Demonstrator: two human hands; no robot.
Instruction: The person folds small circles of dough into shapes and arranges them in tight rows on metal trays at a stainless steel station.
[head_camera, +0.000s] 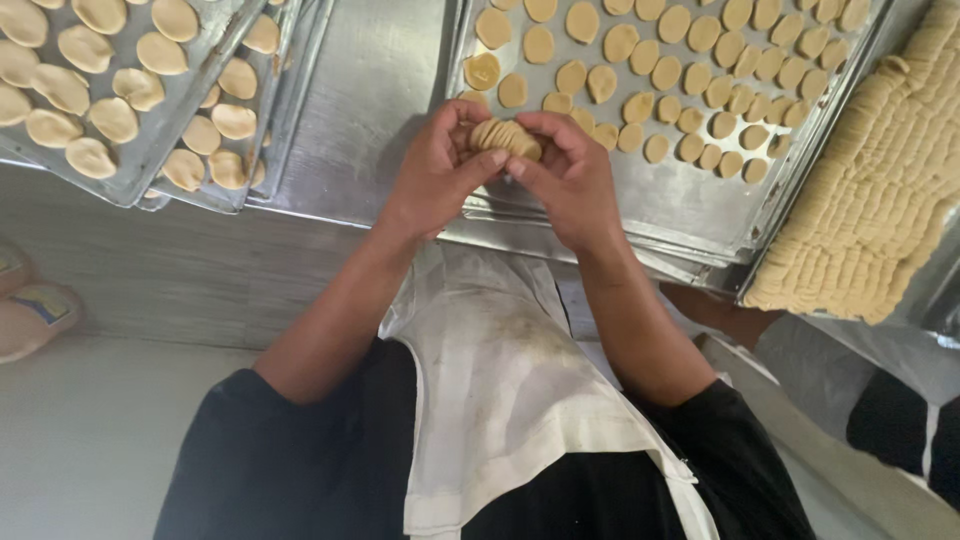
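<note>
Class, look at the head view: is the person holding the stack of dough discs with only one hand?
No: both the left hand and the right hand grip the stack of dough discs above the metal tray.

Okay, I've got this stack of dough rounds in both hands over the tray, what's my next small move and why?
Probably peel one round off the stack held between your left hand and right hand and lay it on the bare near part of the metal tray, since finished rows sit further up.
</note>
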